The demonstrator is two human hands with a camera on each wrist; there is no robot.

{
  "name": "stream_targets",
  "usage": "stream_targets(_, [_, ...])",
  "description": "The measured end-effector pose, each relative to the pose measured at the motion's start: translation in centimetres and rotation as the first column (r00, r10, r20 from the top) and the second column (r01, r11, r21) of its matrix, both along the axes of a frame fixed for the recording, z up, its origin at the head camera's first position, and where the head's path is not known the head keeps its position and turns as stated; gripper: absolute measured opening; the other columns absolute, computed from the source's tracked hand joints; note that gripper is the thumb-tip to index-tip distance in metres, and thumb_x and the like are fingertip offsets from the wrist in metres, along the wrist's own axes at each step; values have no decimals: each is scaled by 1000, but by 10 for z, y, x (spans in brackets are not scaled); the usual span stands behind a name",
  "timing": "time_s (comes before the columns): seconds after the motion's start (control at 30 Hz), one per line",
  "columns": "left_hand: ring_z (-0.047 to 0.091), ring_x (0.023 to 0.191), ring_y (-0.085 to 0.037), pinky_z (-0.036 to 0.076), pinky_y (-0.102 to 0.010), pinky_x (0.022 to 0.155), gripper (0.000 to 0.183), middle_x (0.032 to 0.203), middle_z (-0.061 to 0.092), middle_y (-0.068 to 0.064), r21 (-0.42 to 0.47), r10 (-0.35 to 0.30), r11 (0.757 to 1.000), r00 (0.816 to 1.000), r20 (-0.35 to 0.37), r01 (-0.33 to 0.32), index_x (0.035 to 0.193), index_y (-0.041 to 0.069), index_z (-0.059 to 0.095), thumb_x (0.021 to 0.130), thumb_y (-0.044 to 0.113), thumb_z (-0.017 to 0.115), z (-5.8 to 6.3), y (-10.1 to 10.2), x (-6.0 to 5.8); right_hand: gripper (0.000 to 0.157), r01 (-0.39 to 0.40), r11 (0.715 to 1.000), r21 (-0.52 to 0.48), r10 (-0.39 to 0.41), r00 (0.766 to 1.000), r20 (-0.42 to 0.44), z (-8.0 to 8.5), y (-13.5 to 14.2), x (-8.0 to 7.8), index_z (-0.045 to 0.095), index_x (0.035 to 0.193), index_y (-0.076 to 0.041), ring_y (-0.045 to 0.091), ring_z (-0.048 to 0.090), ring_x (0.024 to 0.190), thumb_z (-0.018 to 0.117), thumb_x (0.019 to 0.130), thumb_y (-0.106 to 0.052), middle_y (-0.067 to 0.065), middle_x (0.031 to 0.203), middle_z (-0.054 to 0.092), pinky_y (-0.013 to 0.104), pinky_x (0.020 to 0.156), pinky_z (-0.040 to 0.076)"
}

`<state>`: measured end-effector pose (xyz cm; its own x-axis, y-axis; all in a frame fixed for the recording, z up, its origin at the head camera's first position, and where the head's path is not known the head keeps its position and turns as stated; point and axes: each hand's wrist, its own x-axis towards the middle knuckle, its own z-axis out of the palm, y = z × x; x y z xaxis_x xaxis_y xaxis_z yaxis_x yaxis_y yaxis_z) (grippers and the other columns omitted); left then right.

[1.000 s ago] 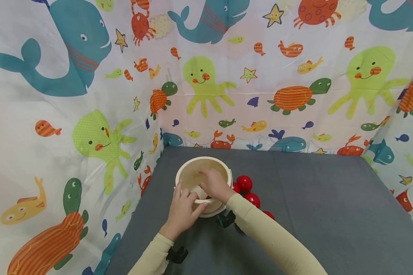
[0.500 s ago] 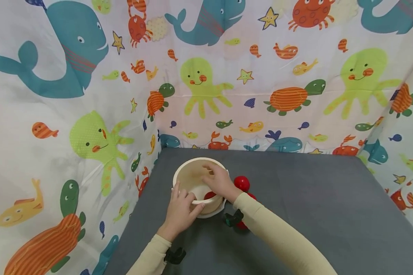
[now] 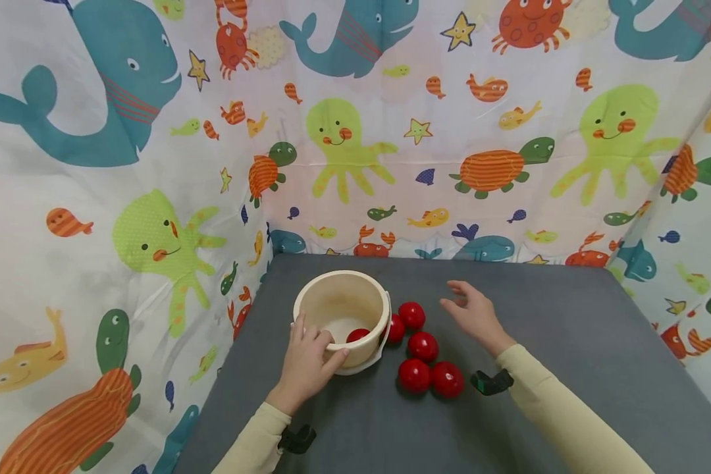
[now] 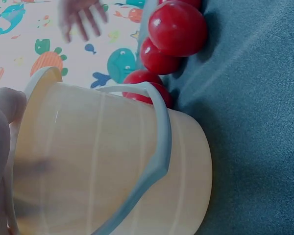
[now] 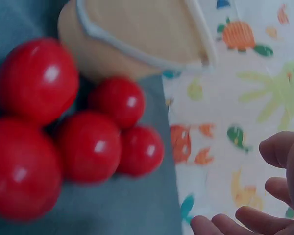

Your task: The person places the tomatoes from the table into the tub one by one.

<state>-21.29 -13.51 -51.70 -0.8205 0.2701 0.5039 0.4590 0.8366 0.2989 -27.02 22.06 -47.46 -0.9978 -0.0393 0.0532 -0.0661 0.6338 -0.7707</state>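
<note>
A cream bucket [image 3: 340, 297] stands upright on the grey table, its pale handle [image 4: 159, 132] hanging down the right side. My left hand [image 3: 304, 365] holds the bucket's near-left rim, with the thumb along the front edge. Inside, on the bottom, a glossy red ball [image 3: 357, 335] shows partly behind the near rim. Several similar red balls [image 3: 422, 347] lie clustered just right of the bucket. Beyond them to the right, my right hand [image 3: 476, 319] hovers apart from everything, holding nothing; its fingers are loosely spread in the right wrist view.
The grey table [image 3: 545, 342] extends to the right of the balls. White curtains [image 3: 391, 217] printed with sea animals hang along the back, left and right sides. Dark bands [image 3: 297, 439] sit around both wrists.
My right hand has come out of the bucket and moved right, past the ball cluster, uncovering it. The left hand stays on the rim. The red ball inside is more visible than a second ago.
</note>
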Motion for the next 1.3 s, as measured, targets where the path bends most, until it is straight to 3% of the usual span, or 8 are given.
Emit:
stream_targets(0.2, [41, 137, -55, 32, -80, 109, 32, 85, 57, -10, 6, -3, 1000, 1000, -3, 3, 80, 12, 62, 88, 41, 73, 0, 0, 1, 61, 41, 999, 21, -42, 996, 77, -25, 41, 21, 41, 151, -3, 49, 54, 133, 58, 103, -36, 31, 151, 46, 56, 99, 56])
stream_targets(0.33, [41, 137, -55, 32, -80, 108, 32, 84, 57, -10, 2, -4, 1000, 1000, -2, 4, 80, 12, 62, 89, 41, 72, 0, 0, 0, 60, 34, 999, 4, -34, 994, 103, -39, 51, 39, 41, 150, -1, 50, 55, 131, 59, 103, -33, 33, 149, 47, 48, 89, 61])
stream_targets(0.47, [41, 138, -55, 32, -80, 108, 32, 84, 56, -11, 11, 1, 1000, 1000, -5, -1, 80, 11, 62, 88, 41, 72, 1, -1, 0, 59, 31, 999, -33, -26, 990, 141, -54, 48, 51, 42, 149, 0, 49, 57, 129, 60, 102, -30, 35, 148, 47, 37, 76, 63])
stream_targets(0.63, [41, 138, -55, 31, -79, 110, 33, 82, 56, -10, 7, 3, 1000, 1000, -5, -3, 80, 12, 62, 88, 41, 72, 0, -1, -1, 60, 41, 997, -59, -30, 984, 175, -72, 41, 62, 42, 150, 0, 48, 58, 129, 62, 102, -30, 35, 147, 48, 32, 71, 62])
stream_targets(1.0, [41, 138, -53, 32, -78, 110, 32, 84, 57, -10, 13, 8, 1000, 1000, 3, -8, 79, 12, 61, 88, 40, 73, -1, 0, 0, 58, 33, 986, -165, 2, 978, 209, -96, 18, 74, 47, 147, 0, 47, 60, 127, 65, 99, -27, 35, 145, 51, 37, 73, 64])
stream_targets(1.3, [41, 137, -55, 31, -79, 110, 32, 83, 55, -10, 21, -3, 1000, 1000, -11, 3, 79, 12, 60, 88, 39, 72, -1, 0, 0, 55, 44, 993, -108, -23, 981, 190, -107, 3, 75, 56, 141, -5, 33, 67, 110, 72, 92, -26, 27, 136, 62, 32, 67, 63])
